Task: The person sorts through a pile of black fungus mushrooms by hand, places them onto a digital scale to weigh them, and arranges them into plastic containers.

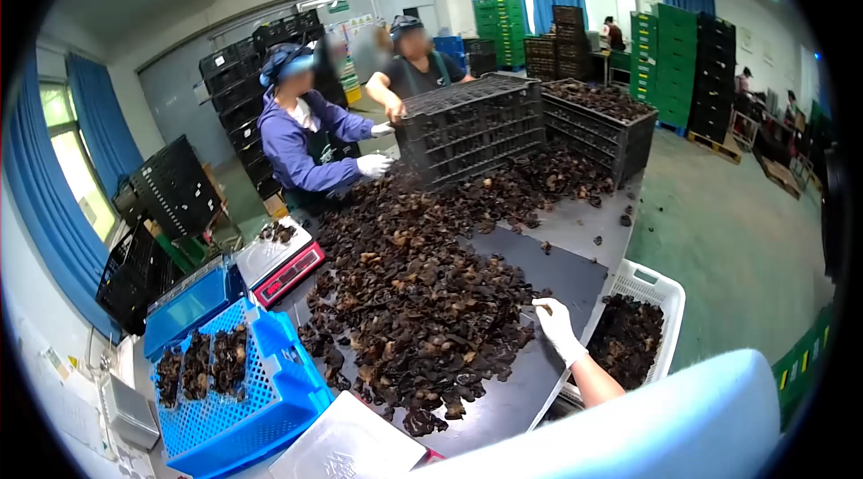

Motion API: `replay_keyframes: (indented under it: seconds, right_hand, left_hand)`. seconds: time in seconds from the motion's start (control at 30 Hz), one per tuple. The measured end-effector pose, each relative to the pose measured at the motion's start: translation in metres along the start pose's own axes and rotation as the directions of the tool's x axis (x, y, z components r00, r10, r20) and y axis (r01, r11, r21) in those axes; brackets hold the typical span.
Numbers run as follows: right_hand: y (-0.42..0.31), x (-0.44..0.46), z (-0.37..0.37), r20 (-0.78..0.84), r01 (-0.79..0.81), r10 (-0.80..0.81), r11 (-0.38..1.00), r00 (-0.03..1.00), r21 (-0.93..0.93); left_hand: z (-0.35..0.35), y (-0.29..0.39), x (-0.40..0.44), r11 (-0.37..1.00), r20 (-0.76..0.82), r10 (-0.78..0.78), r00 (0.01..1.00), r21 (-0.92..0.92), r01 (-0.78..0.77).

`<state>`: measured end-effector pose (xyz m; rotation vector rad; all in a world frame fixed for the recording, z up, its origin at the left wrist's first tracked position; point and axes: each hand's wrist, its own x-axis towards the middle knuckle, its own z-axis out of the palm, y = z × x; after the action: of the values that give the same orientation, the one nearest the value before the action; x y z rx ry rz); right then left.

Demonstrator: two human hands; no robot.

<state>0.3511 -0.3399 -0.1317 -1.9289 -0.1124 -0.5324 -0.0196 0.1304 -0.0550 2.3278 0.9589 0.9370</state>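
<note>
My right hand, in a white glove, is over the grey tabletop at the right edge of a large heap of dark, wrinkled wood ear fungus. Its fingers are bent together, and a small dark piece shows by the fingertips. Whether they hold it is unclear. Close to the wrist stands a white plastic basket with more fungus inside. A light blue shape, probably a sleeve, covers the bottom right foreground. My left hand is out of view.
Across the table, one person in purple and another stand by a tilted black crate. A filled black crate stands beside it. A blue basket holding packed fungus and red-sided scales are at left.
</note>
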Motion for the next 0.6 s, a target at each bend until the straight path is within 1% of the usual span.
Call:
replay_keyframes:
  seconds: [0.03, 0.1, 0.17, 0.23, 0.4, 0.47, 0.5, 0.6]
  right_hand:
    - [0.013, -0.001, -0.012, -0.024, 0.002, -0.003, 1.000, 1.000, -0.017]
    - [0.032, -0.007, -0.032, -0.052, -0.085, 0.087, 0.995, 0.995, 0.045]
    - [0.057, -0.013, -0.044, -0.071, -0.106, 0.111, 0.992, 0.991, 0.067]
    - [0.067, -0.017, -0.052, -0.033, -0.212, 0.217, 0.971, 0.976, 0.113]
    - [0.084, 0.000, -0.065, -0.014, -0.234, 0.237, 0.965, 0.971, 0.116]
    - [0.087, 0.014, -0.070, -0.046, -0.144, 0.145, 0.989, 0.988, 0.027]
    - [0.091, 0.020, -0.070, -0.048, -0.143, 0.144, 0.989, 0.988, 0.028]
    - [0.108, 0.046, -0.072, -0.203, -0.014, 0.012, 1.000, 0.979, -0.011]
  left_hand:
    - [0.006, 0.009, -0.002, 1.000, 0.025, 0.020, 0.999, -0.016, -0.020]
    - [0.017, 0.025, -0.007, 0.998, 0.067, 0.052, 0.996, -0.050, -0.049]
    - [0.027, 0.040, -0.012, 0.994, 0.100, 0.081, 0.992, -0.075, -0.074]
    - [0.037, 0.053, -0.018, 0.991, 0.132, 0.109, 0.985, -0.094, -0.097]
    - [0.064, 0.090, -0.031, 0.984, 0.207, 0.145, 0.968, -0.133, -0.119]
    - [0.076, 0.105, -0.034, 0.982, 0.232, 0.155, 0.960, -0.143, -0.124]
    - [0.081, 0.111, -0.036, 0.982, 0.242, 0.155, 0.958, -0.146, -0.122]
    - [0.103, 0.134, -0.041, 0.980, 0.274, 0.154, 0.949, -0.163, -0.112]
